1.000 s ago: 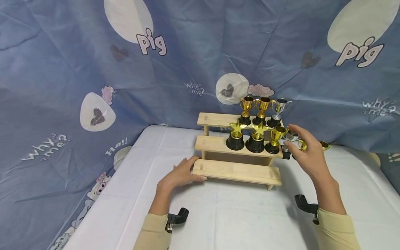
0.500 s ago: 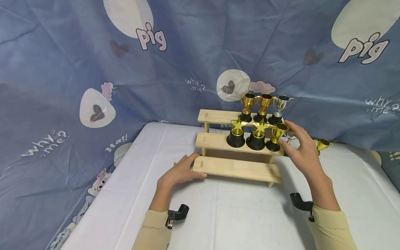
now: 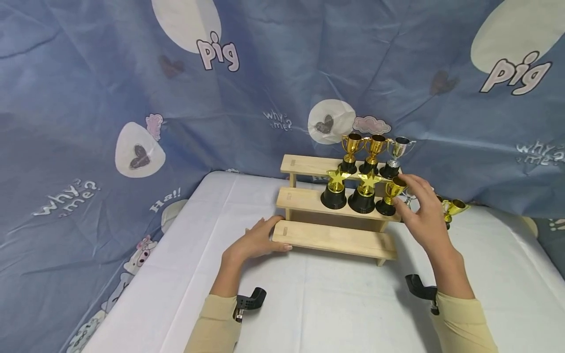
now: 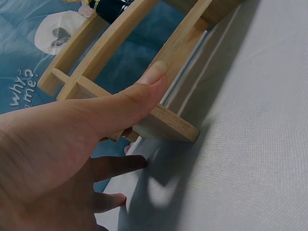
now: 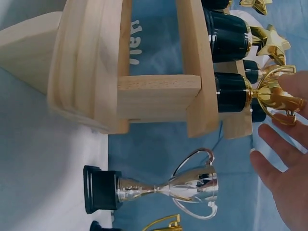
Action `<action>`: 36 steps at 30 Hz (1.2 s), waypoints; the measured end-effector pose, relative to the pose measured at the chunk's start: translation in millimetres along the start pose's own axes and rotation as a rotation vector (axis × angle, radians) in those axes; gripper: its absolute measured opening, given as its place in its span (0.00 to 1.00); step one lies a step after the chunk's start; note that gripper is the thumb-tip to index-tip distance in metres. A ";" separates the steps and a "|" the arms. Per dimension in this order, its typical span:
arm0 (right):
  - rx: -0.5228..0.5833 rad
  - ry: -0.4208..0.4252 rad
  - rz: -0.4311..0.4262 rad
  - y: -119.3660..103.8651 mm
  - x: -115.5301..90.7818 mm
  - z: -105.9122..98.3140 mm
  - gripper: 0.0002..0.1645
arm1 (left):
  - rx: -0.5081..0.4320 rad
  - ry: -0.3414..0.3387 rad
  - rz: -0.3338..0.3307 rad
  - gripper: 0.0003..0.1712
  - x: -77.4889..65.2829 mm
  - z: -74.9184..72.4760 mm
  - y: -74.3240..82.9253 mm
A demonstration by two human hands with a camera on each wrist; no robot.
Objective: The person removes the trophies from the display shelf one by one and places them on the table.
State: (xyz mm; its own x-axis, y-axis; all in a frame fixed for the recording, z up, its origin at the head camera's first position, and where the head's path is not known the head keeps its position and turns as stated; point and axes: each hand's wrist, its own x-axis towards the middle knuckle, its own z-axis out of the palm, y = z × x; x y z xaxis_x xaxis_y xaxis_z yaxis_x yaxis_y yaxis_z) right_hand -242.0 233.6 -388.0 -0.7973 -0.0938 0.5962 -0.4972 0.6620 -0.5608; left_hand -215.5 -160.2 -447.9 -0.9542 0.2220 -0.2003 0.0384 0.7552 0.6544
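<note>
A three-step wooden stand stands on the white cloth. My left hand grips the left end of its lowest step, the thumb lying along the front edge in the left wrist view. At the right end of the middle step, my right hand pinches the cup of a small gold trophy. That trophy has a black base against the step in the right wrist view. Two gold star trophies stand to its left. Two gold cups and a silver cup line the top step.
Right of the stand, a tall silver trophy stands on the cloth, partly hidden behind my right hand in the head view. Gold trophies stand beyond it. A blue printed curtain hangs behind everything.
My right hand has moved left, from beside the silver trophy on the cloth to the gold trophy at the end of the middle step. The left hand keeps its hold on the stand.
</note>
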 end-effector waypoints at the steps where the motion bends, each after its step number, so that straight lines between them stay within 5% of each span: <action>1: 0.003 0.015 0.003 -0.4 -0.5 -0.5 0.34 | 0.001 -0.001 0.000 0.50 0.3 0.2 0.2; 15: 0.055 0.107 -0.018 -2.8 1.7 -2.5 0.28 | 0.000 0.004 0.000 0.51 1.9 0.2 1.1; 26: 0.124 0.124 0.050 -6.0 0.2 -6.3 0.27 | 0.007 0.009 0.008 0.49 2.0 2.5 -0.1; 36: 0.074 0.190 0.098 -2.5 1.3 -14.6 0.26 | 0.006 0.000 0.001 0.51 0.6 1.2 -0.3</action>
State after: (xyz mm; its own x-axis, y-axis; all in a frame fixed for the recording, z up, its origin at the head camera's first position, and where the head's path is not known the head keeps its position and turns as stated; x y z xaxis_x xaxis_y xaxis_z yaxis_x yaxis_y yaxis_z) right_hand -236.8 242.6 -377.4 -0.7676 0.1148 0.6306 -0.4501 0.6040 -0.6578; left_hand -215.7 -159.5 -449.1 -0.9541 0.2228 -0.2001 0.0409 0.7588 0.6500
